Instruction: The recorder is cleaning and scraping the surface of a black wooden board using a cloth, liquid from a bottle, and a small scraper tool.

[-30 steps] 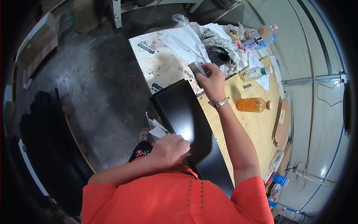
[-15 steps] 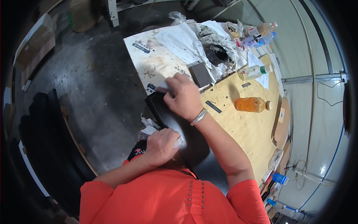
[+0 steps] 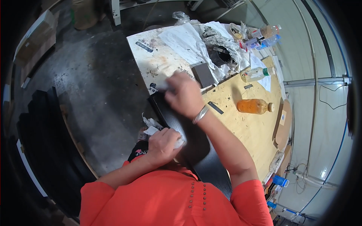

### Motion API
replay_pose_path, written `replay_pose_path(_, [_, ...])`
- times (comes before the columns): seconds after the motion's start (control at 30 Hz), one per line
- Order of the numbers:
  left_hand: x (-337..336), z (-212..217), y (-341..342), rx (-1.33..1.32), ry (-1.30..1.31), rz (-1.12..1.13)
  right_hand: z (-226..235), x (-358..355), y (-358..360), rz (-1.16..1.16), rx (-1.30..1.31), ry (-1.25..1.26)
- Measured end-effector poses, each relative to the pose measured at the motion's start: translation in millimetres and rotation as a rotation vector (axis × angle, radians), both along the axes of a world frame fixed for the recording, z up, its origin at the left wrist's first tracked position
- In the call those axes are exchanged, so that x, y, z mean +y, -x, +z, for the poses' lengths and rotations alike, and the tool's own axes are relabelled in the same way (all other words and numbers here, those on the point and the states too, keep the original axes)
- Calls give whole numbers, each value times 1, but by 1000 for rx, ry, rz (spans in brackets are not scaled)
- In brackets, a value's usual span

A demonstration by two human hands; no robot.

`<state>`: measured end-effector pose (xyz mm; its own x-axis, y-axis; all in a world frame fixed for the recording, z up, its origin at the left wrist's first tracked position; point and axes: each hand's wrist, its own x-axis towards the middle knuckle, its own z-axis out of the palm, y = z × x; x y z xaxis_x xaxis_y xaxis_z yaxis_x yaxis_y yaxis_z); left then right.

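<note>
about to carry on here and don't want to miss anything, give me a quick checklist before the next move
1. White wad in left hand: ok, gripped.
2. Right hand over the panel's far end: ok.
3. Right hand's hold: cannot tell, fingers blurred.
4. Dark block off the panel: ok, lying beyond it.
5. Orange bottle capped and apart from right forearm: ok.
6. Panel's near end supported: cannot tell, hidden by the body.

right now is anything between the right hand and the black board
Nothing clearly visible: the right hand is at the far end of the black board. A pale blur there may be something held; I cannot tell. The dark grey block lies off the board.
</note>
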<state>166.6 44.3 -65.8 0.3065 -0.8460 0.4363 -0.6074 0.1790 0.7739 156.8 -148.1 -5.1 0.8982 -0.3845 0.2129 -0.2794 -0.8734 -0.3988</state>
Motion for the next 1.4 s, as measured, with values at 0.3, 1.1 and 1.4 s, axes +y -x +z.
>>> replay_pose_path(0.3, [-1, 1, 1, 39, -9, 48, 8, 16, -4, 121, -18, -134])
replay_pose_path(1.1, [-6, 0, 6, 68, 14, 63, -19, -38, 33, -382, -113, -63])
replay_pose_path(1.4, [-7, 35, -37, 541, -309, 156, -25, 31, 148, -908, -820, -1023])
